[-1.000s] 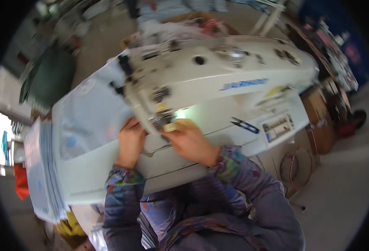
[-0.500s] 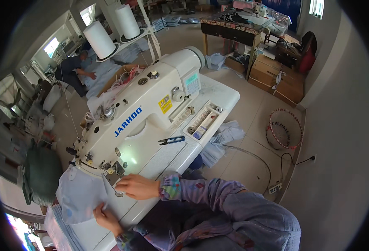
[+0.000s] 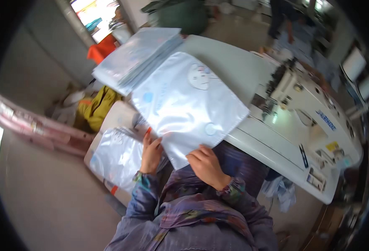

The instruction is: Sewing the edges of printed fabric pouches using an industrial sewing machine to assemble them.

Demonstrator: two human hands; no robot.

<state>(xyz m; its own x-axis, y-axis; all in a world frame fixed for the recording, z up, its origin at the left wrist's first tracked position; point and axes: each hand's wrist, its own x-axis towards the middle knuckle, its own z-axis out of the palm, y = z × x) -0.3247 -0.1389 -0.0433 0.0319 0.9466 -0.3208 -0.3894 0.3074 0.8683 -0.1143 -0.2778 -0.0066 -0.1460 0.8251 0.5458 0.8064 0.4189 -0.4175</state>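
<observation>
A shiny pale-blue printed sheet [image 3: 180,106] with a cartoon face lies partly on the white sewing table, its near corner hanging over the edge toward me. My right hand [image 3: 207,165] has its fingers closed on the near edge of this sheet. At the sheet's left edge, close to the near corner, my left hand [image 3: 151,155] pinches it between thumb and fingers. A stack of similar sheets [image 3: 136,54] rests at the table's far left, partly under the held one. More shiny printed sheets [image 3: 115,154] lie on a low seat beside my left forearm.
The white sewing machine [image 3: 314,108] stands on the right of the table [image 3: 230,62]. Thread snips [image 3: 303,155] and a small parts tray [image 3: 316,179] lie near it. A yellow cloth [image 3: 100,108] and a green sack [image 3: 178,16] are at the left and back. Another person bends at far right.
The view has swung left. My right hand has left the machine's needle area and now grips the sheet's near edge. The sheet has come away from the machine, printed face showing.
</observation>
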